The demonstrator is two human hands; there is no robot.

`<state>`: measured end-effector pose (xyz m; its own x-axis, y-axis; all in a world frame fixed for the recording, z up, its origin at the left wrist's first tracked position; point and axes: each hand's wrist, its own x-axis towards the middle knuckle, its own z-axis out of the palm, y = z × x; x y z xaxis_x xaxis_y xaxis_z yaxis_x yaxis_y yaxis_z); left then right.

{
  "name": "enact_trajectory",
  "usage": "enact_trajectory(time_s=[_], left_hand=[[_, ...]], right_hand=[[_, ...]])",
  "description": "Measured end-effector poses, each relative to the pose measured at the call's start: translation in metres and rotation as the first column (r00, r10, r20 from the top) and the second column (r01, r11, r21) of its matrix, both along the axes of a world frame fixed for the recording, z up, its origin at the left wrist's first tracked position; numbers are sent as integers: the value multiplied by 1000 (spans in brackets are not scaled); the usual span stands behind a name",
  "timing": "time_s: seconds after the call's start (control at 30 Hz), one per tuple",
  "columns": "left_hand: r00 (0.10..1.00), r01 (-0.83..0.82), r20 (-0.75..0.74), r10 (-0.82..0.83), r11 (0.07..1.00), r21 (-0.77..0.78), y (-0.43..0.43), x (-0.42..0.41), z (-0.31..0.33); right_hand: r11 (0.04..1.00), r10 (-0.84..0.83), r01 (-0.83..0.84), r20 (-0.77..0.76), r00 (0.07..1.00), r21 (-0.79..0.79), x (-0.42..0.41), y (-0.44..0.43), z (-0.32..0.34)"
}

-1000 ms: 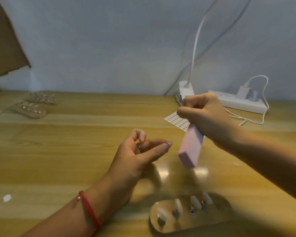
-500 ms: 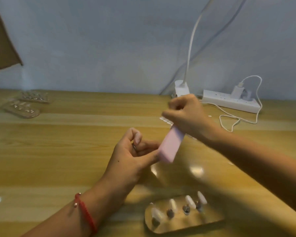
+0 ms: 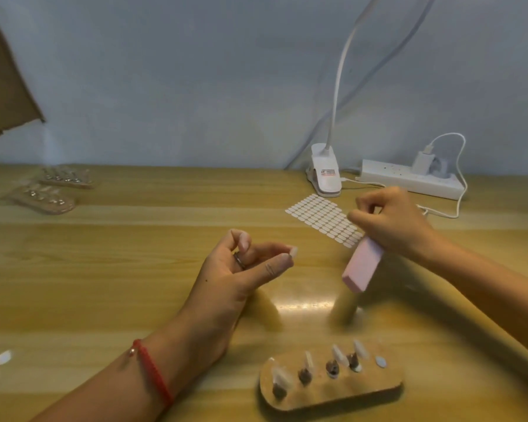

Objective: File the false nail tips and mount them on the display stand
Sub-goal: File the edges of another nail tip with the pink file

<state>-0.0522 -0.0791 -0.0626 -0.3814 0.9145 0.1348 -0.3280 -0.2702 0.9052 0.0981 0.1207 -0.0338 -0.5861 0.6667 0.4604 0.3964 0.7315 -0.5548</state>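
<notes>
My left hand point(image 3: 241, 271) pinches a nail tip point(image 3: 293, 250); my right hand point(image 3: 392, 223) grips a pink file point(image 3: 361, 268), held apart to its right.

Nearest you on the desk point(image 3: 134, 269), right of centre, sits the display stand point(image 3: 333, 391), with mounted tips point(image 3: 339, 355) standing on its pegs. Behind it, at mid-desk, your left grip point(image 3: 238, 278) pinches a nail tip point(image 3: 293, 250). To its right, your right grip point(image 3: 390, 222) holds the buffer block point(image 3: 361, 266), apart from that tip. The sticker sheet point(image 3: 323, 219) lies flat behind, partly under your right grip. Further back, the lamp clip point(image 3: 325, 175) is at the desk's rear edge, with the power strip point(image 3: 409, 179) to its right. Far left at the back, two more stands point(image 3: 43, 197) lie close together.
</notes>
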Motion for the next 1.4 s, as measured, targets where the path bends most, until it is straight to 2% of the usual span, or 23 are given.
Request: enact_trajectory(time_s=[0.1,0.3,0.4,0.47,0.6,0.73,0.87,1.0,1.07,1.17,1.23,1.33,1.4], left_hand=[[1000,6,-5,-6,1000,-23,-1,0,1],[998,9,-65,-9,1000,-5,-1,3,0],[997,10,-73,-8,1000,28,-2,5,-1],[992,10,-126,-2,998,59,-3,8,-1],[952,-137,-259,161,985,107,-3,12,-2],[953,-164,-236,192,977,133,-1,9,-5],[936,-189,-269,228,969,162,-2,11,-6],[962,-182,-174,208,971,155,-4,13,0],[951,-205,-200,236,965,165,-5,14,2],[931,-264,-216,294,952,155,-5,16,6],[933,-275,-204,297,953,128,-4,16,7],[957,-236,-150,249,967,100,-2,13,6],[971,-203,-112,212,976,82,-1,11,4]], right_hand=[[998,63,-64,-23,998,-8,-3,-20,-11],[974,35,-102,-311,950,-201,-19,-35,6],[949,136,-227,-364,921,-219,-37,-59,11],[929,209,-295,-341,917,-224,-45,-72,10],[935,131,-221,-307,943,-278,-51,-66,6],[922,239,-310,-288,927,-231,-62,-83,8],[944,127,-214,-322,938,-251,-59,-71,12],[939,247,-304,-303,921,-160,-63,-89,7],[959,147,-208,-290,946,-191,-58,-72,3],[979,-81,52,-147,986,-195,-37,-32,-1],[981,-136,137,12,991,-137,-24,-17,-4],[993,-68,80,146,987,-81,-14,-20,-2],[991,60,-51,70,996,-127,-10,-35,5]])
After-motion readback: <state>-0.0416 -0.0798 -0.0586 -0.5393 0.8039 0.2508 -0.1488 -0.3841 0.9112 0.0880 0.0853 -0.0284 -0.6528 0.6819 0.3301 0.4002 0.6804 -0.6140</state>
